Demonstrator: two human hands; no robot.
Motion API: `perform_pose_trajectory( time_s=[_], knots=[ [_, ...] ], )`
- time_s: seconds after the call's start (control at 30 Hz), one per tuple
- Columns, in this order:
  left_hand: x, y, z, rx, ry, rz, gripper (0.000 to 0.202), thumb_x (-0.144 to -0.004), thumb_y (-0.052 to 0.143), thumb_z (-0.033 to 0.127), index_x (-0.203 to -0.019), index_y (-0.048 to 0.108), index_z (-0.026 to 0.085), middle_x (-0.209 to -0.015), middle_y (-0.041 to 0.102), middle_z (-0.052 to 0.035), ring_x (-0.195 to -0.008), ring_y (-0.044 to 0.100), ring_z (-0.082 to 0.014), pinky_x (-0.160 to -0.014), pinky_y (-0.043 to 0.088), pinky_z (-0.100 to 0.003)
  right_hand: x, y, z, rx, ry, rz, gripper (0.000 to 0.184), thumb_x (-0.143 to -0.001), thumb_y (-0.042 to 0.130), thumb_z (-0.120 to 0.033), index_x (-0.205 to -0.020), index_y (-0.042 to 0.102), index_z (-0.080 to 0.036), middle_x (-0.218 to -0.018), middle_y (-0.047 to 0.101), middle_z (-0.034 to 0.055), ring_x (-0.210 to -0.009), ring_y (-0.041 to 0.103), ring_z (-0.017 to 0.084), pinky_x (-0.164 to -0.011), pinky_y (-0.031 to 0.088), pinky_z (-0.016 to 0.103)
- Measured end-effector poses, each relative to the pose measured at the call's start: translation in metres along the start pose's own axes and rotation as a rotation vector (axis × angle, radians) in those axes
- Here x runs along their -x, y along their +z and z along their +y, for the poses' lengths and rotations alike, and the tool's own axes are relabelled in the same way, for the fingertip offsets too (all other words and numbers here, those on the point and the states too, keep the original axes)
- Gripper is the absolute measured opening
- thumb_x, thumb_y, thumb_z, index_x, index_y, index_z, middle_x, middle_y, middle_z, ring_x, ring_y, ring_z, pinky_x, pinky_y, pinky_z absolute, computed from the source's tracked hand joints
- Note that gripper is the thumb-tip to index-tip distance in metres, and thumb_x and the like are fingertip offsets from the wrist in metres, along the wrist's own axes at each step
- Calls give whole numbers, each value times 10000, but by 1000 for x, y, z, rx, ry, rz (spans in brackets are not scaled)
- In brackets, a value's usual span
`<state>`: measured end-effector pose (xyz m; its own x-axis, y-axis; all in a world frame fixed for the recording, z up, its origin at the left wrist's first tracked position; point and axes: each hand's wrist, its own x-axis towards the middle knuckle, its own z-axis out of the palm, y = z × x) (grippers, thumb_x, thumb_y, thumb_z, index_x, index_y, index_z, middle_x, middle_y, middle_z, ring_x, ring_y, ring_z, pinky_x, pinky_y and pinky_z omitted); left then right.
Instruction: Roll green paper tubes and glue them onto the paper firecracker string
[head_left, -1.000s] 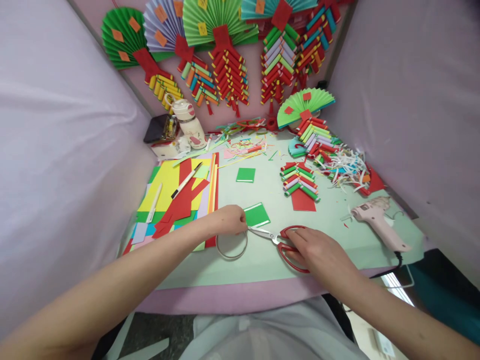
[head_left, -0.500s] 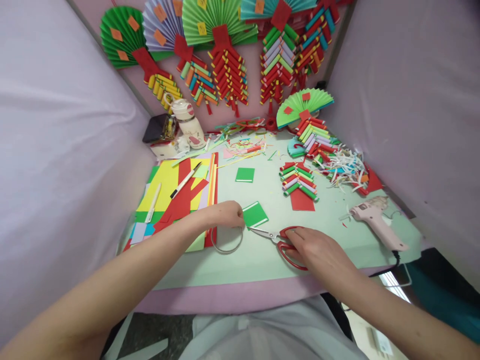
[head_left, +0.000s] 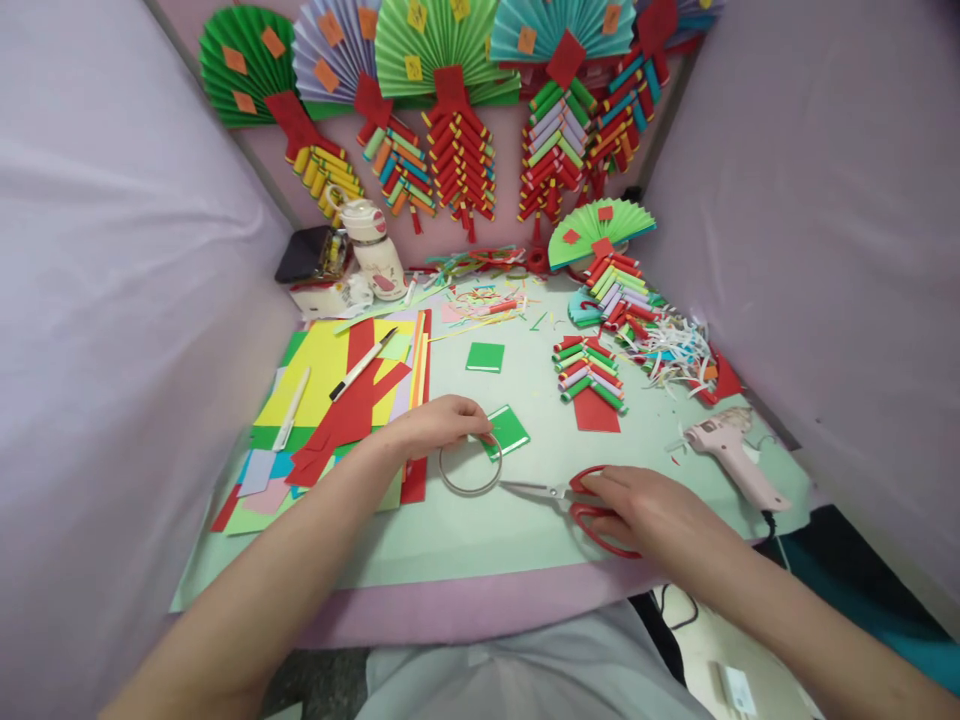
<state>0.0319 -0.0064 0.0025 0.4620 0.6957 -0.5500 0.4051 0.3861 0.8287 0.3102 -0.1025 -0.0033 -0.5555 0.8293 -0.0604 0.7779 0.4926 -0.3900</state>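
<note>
My left hand (head_left: 454,420) is closed, its fingertips at the left edge of a green paper square (head_left: 511,428) with white strips along two edges. From its fingers hangs a thin greyish ring (head_left: 470,491), which looks like a narrow roll of tape. In my right hand (head_left: 630,500) are red-handled scissors (head_left: 556,491), fingers through the loops. The blades point left, almost together, with their tips close to the ring's right side. A second green square (head_left: 485,357) with a white strip lies farther back.
Coloured paper sheets (head_left: 300,395), a white pen (head_left: 292,410) and a craft knife (head_left: 363,365) lie left. At right are a paper firecracker string (head_left: 598,415), shredded paper (head_left: 679,350) and a glue gun (head_left: 731,460). A bottle (head_left: 375,250) stands at the back left.
The scissors have drawn back to the right and towards me, away from the green square. My left hand's fingers have turned, and the ring now hangs nearer the square. The view has shifted slightly.
</note>
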Motion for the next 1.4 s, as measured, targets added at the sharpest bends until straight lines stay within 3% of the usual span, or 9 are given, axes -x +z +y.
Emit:
perform_pose_trajectory(
  time_s=[0.23, 0.43, 0.53, 0.73, 0.83, 0.93, 1.1, 1.27, 1.4],
  knots=[
    [19, -18, -22, 520, 224, 86, 198, -781, 672, 295, -807, 560, 134, -813, 675, -84, -424, 182, 10, -403, 89, -169, -61, -40, -1, 91, 125, 276, 239, -904, 504, -321, -1084, 622, -218, -1043, 630, 95, -953, 602, 238, -756, 456, 320],
    [25, -18, -24, 598, 260, 188, 204, -763, 686, 269, -765, 545, 122, -765, 659, -77, -397, 214, 29, -385, 103, -150, -179, -10, -9, 153, 129, 269, 223, -838, 602, -261, -1033, 617, -153, -1007, 599, 120, -958, 567, 241, -792, 422, 304],
    [28, -17, -21, 608, 261, 207, 205, -756, 689, 264, -753, 540, 122, -750, 657, -71, -391, 220, 30, -382, 110, -149, -208, 3, -7, 157, 189, 268, 258, -813, 620, -223, -1039, 576, -107, -993, 610, 145, -898, 571, 246, -760, 424, 319],
    [27, -19, -24, 582, 245, 245, 190, -773, 672, 267, -769, 544, 127, -768, 662, -65, -391, 218, 26, -382, 123, -154, -161, 10, -16, 95, 25, 323, 229, -860, 579, -261, -1064, 555, -158, -1169, 567, 114, -1095, 500, 235, -930, 398, 333],
    [27, -19, -24, 575, 241, 259, 192, -775, 670, 271, -768, 539, 130, -771, 666, -62, -390, 211, 25, -383, 126, -156, -116, 24, -29, -2, -129, 266, 394, -791, 665, -418, -1085, 553, -181, -1191, 559, 110, -1110, 500, 263, -941, 425, 383],
    [27, -18, -23, 565, 221, 276, 202, -768, 675, 278, -761, 536, 132, -760, 666, -60, -391, 203, 22, -380, 123, -158, -91, 46, -39, -22, -79, 272, 565, -715, 722, -488, -1136, 531, -162, -1202, 555, 145, -1135, 496, 299, -946, 436, 442],
    [27, -17, -23, 543, 222, 280, 210, -762, 679, 287, -758, 537, 132, -771, 658, -55, -400, 206, 18, -382, 121, -163, -89, 65, -42, 54, -67, 352, 218, -875, 566, -305, -1025, 596, -150, -1147, 607, 157, -1110, 532, 282, -941, 439, 437],
    [26, -19, -26, 533, 242, 266, 216, -771, 678, 298, -779, 539, 132, -784, 655, -60, -411, 214, 15, -386, 121, -165, -82, 43, -42, -85, -97, 393, 216, -949, 406, -202, -927, 620, -190, -989, 667, 91, -957, 591, 204, -855, 459, 352],
    [29, -20, -25, 556, 239, 266, 221, -760, 686, 298, -793, 541, 135, -771, 653, -58, -406, 213, 14, -389, 115, -169, -85, 10, -30, -248, -43, 160, 198, -947, 445, -262, -832, 598, -212, -806, 638, 15, -756, 582, 146, -666, 435, 258]
  ],
)
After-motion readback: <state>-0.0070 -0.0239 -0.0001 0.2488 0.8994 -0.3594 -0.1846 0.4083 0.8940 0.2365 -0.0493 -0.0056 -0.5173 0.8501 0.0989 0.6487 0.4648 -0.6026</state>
